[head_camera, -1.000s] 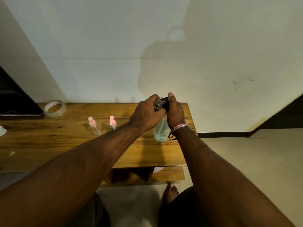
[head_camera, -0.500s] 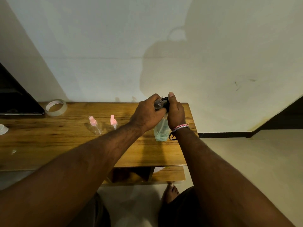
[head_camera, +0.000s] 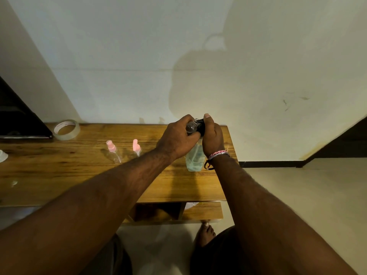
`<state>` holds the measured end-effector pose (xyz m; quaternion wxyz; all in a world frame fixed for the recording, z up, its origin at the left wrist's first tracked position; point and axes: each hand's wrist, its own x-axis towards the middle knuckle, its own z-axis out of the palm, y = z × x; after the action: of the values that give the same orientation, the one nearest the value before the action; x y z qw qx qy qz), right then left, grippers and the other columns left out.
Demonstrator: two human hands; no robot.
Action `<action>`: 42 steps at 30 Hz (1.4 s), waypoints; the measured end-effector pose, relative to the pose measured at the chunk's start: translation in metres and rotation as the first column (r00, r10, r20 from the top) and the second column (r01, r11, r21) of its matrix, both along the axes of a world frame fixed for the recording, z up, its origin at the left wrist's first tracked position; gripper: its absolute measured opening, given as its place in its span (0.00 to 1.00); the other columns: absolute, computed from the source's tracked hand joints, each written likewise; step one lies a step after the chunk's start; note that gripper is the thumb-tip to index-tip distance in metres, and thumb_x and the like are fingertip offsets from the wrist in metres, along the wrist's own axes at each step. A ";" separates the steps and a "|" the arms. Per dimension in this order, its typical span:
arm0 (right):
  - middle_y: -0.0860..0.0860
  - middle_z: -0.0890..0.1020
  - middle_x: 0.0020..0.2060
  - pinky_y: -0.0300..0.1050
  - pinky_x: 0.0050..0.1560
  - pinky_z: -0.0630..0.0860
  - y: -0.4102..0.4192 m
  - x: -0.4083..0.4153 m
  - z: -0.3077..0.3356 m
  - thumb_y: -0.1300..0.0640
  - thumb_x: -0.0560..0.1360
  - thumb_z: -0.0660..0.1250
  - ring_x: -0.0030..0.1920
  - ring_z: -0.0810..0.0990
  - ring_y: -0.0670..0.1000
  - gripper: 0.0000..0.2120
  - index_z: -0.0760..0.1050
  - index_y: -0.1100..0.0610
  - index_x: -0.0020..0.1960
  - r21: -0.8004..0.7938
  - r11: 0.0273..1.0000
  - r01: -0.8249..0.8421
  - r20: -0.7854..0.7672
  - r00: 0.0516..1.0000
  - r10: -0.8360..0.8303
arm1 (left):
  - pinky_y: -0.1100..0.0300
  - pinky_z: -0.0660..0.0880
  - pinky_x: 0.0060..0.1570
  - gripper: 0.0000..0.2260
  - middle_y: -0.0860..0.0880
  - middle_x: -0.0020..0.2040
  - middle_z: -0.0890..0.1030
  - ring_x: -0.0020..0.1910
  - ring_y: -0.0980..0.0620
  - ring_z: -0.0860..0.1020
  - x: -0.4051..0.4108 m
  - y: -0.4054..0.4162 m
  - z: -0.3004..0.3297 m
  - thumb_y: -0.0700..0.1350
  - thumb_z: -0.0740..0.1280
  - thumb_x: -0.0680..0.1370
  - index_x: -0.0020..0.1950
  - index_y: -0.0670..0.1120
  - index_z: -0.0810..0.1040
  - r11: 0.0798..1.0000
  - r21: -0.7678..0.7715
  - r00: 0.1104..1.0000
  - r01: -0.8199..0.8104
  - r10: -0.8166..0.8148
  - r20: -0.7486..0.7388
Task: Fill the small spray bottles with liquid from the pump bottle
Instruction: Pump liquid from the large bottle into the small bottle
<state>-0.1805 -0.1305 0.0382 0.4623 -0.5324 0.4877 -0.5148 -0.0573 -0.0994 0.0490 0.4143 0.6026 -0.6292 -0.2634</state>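
Observation:
A pump bottle (head_camera: 194, 159) with pale green liquid stands near the right end of the wooden table (head_camera: 79, 175). Its black pump head (head_camera: 201, 126) is under my right hand (head_camera: 212, 135), whose fingers curl over it with the thumb on top. My left hand (head_camera: 176, 137) grips a small clear spray bottle (head_camera: 191, 127), capless, held tilted with its open neck against the pump's nozzle. To the left, a small clear bottle with a pink spray cap (head_camera: 112, 150) stands on the table, and a loose pink spray top (head_camera: 136, 146) stands beside it.
A roll of clear tape (head_camera: 66, 129) lies at the table's back left beside a black object (head_camera: 17, 120). A white object (head_camera: 3, 155) sits at the left edge. The wall rises right behind the table. A lower shelf (head_camera: 200, 212) and my bare foot (head_camera: 204, 233) are below.
Almost nothing differs. Both hands stay on the pump head and the small bottle at the same spot; only the camera view shifts slightly.

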 end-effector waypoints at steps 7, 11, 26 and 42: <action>0.51 0.85 0.35 0.37 0.42 0.77 -0.001 0.001 -0.003 0.38 0.81 0.55 0.39 0.82 0.46 0.28 0.83 0.57 0.40 0.000 1.000 -0.015 0.009 1.000 0.015 | 0.68 0.75 0.36 0.07 0.55 0.44 0.84 0.41 0.58 0.82 0.001 -0.001 0.001 0.45 0.73 0.79 0.56 0.50 0.79 1.000 -0.016 1.000 0.005 -0.006 -0.008; 0.54 0.86 0.37 0.38 0.42 0.77 -0.002 0.002 -0.002 0.37 0.79 0.56 0.40 0.83 0.47 0.30 0.84 0.59 0.41 0.011 1.000 -0.004 0.014 1.000 0.004 | 0.60 0.78 0.39 0.07 0.53 0.45 0.84 0.43 0.54 0.82 0.002 -0.005 -0.001 0.46 0.73 0.78 0.55 0.49 0.80 0.999 -0.050 0.999 0.010 -0.008 0.044; 0.50 0.85 0.37 0.33 0.41 0.77 -0.001 0.002 -0.002 0.45 0.86 0.56 0.39 0.83 0.43 0.24 0.83 0.55 0.41 0.002 1.000 0.010 -0.005 1.000 -0.009 | 0.57 0.77 0.40 0.06 0.51 0.46 0.81 0.43 0.53 0.79 0.004 -0.009 -0.005 0.45 0.73 0.77 0.53 0.49 0.79 0.997 -0.069 0.998 0.020 -0.016 0.054; 0.47 0.83 0.32 0.33 0.38 0.74 -0.001 0.002 -0.001 0.48 0.85 0.57 0.36 0.81 0.42 0.24 0.82 0.56 0.39 -0.029 0.999 0.020 -0.013 1.000 -0.020 | 0.58 0.77 0.41 0.08 0.50 0.48 0.82 0.45 0.52 0.81 -0.002 -0.006 -0.010 0.46 0.73 0.78 0.56 0.48 0.79 0.999 -0.047 1.000 -0.008 0.009 0.016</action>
<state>-0.1789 -0.1319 0.0376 0.4461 -0.5376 0.4885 -0.5228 -0.0589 -0.1054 0.0391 0.4244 0.5976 -0.6360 -0.2415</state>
